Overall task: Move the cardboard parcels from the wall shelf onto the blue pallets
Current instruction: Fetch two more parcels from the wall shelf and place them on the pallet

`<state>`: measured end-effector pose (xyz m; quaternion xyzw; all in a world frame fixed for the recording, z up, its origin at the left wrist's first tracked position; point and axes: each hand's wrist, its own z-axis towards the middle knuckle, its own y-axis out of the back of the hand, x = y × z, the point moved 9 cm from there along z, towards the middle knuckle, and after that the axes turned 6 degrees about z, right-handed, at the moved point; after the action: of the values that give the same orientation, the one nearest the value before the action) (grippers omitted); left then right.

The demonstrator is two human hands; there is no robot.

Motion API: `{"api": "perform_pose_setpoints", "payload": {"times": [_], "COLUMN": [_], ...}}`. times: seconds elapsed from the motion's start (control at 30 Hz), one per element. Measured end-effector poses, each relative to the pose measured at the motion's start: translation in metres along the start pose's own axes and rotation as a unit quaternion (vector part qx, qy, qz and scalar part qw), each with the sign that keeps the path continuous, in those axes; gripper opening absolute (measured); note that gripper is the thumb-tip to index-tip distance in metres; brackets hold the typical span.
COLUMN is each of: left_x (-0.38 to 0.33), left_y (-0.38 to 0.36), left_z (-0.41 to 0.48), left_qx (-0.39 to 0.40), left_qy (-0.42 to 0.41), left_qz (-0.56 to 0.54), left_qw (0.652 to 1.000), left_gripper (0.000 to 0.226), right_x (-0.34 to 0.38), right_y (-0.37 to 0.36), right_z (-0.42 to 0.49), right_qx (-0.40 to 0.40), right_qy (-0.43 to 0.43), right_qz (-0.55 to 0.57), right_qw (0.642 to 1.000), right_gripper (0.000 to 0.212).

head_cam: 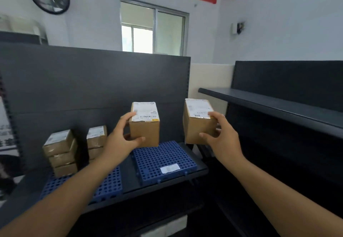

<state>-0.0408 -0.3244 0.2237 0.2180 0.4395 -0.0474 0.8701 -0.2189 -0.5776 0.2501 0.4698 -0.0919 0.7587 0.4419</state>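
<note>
The left hand [121,138] clasps left parcel [145,127], seemingly above blue pallet [163,159]; right hand [223,137] clasps right parcel [197,125].

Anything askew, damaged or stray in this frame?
One stray item: a white slip lies on the right blue pallet, near its front edge, possibly a detached label. The parcel in the right hand is tilted, but it is held in the air. No damage or spills visible.
</note>
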Motion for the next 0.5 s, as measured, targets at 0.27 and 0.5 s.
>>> {"api": "perform_pose_setpoints", "payload": {"times": [0.27,0.5], "left_x": [0.079,0.162], "left_y": [-0.014,-0.076], "left_z": [0.030,0.067], "left_qx": [-0.017,-0.019], "left_qy": [0.049,0.110], "left_qz": [0.015,0.032], "left_qw": [0.999,0.993], "left_gripper": [0.077,0.077], "right_x": [-0.071,-0.175], "right_y": [-0.068,-0.120], "right_z": [0.054,0.112], "right_qx": [0.051,0.114], "right_qy": [-0.029,-0.037], "right_qz": [0.004,0.012], "right_qw": [0.998,0.993], "right_gripper": [0.068,0.067]}}
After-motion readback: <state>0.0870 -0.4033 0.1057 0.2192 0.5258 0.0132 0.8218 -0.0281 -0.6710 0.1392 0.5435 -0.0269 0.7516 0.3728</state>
